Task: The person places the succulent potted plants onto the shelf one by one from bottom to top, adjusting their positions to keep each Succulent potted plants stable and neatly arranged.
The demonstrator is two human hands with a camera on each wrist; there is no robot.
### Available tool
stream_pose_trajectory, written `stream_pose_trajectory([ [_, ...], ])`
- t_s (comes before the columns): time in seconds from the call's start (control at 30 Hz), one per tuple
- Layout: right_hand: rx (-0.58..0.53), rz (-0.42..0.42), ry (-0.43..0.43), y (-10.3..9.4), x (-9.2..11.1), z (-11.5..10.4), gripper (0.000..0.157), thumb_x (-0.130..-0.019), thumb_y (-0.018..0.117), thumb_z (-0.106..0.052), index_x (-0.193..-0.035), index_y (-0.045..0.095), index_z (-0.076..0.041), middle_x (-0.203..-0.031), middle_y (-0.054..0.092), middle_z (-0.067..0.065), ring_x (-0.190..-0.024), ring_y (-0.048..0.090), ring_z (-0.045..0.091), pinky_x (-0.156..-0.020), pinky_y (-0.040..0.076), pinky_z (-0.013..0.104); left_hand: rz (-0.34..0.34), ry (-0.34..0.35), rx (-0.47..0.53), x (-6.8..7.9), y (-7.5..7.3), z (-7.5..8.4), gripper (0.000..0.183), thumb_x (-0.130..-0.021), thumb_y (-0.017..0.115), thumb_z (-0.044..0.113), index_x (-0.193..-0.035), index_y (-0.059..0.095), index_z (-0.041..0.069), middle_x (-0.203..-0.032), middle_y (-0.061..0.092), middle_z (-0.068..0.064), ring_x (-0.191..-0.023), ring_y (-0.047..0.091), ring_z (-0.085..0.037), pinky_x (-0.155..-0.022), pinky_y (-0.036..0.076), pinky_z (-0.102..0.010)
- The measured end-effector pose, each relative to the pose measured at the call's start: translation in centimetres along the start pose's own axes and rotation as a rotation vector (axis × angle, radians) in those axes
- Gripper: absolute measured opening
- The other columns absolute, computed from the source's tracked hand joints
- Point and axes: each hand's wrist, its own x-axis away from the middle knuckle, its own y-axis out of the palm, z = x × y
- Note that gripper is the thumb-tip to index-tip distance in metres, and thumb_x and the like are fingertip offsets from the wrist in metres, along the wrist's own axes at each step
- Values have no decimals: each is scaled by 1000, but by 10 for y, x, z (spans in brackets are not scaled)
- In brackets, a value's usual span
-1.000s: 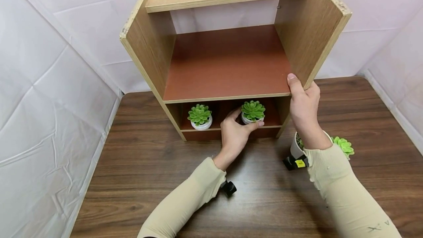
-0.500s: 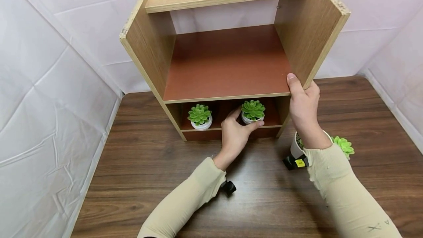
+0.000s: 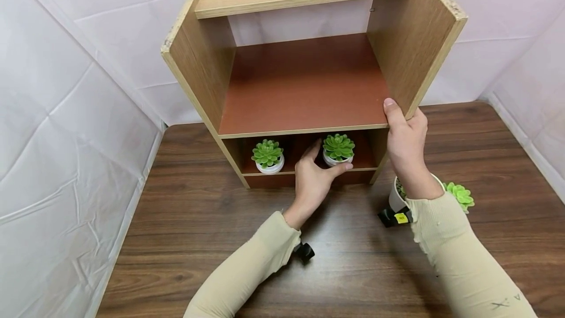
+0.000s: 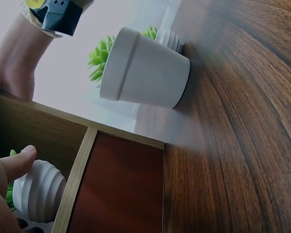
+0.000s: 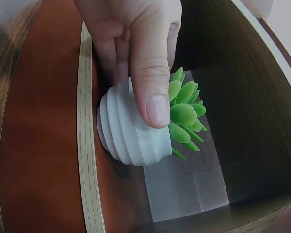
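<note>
A wooden shelf unit (image 3: 304, 82) with reddish boards stands on the table. In its low compartment, near the right side, sits a small potted succulent (image 3: 338, 148) with a ridged white pot. My left hand (image 3: 312, 175) holds that pot, its thumb along the front of the rim and its fingers around the left side. The thumb (image 5: 153, 97) lies across the rim in the right wrist view. My right hand (image 3: 406, 141) grips the unit's right side panel, thumb on the inside; its other fingers are hidden behind the panel. A second potted succulent (image 3: 268, 155) stands left in the same compartment.
Outside the unit at the right, partly hidden by the right forearm, a larger white pot (image 4: 150, 70) with green leaves stands on the table (image 3: 185, 239). Another succulent (image 3: 460, 196) shows beside it. White sheeting (image 3: 66, 112) encloses the table's sides and back.
The fingers of my left hand have straightened slightly behind the pot. The right hand and the shelf unit hold still.
</note>
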Motion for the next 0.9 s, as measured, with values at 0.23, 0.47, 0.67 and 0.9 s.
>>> stream_pose_trajectory([
  [0.23, -11, 3, 4, 0, -1, 1, 15, -94, 65, -20, -98, 70, -6, -82, 68, -1, -85, 60, 15, -81, 40, 25, -4, 19, 23, 2, -4, -1, 89, -65, 94, 30, -141, 53, 6, -138, 55, -6, -129, 45, -12, -102, 37, -26],
  [0.47, -50, 13, 6, 1, 0, 1, 13, -94, 66, -18, -96, 70, -6, -80, 68, 0, -82, 59, 16, -80, 41, 25, 4, 25, -21, 5, -8, -2, 89, -64, 94, 30, -141, 54, 8, -139, 54, -6, -129, 46, -14, -103, 35, -25],
  [0.67, -58, 8, 3, 1, 0, 2, 15, -94, 66, -18, -99, 70, -5, -82, 68, 1, -82, 60, 16, -79, 41, 25, -1, 25, -35, 8, -13, -3, 90, -65, 93, 30, -142, 53, 9, -141, 53, -7, -131, 44, -15, -104, 33, -25],
  [0.9, -62, 8, 3, 1, 0, 3, 16, -94, 66, -18, -101, 70, -4, -83, 69, 1, -82, 61, 16, -80, 41, 26, -4, 40, -22, 14, -19, -4, 90, -65, 93, 29, -142, 52, 8, -142, 51, -5, -132, 43, -14, -105, 33, -26],
])
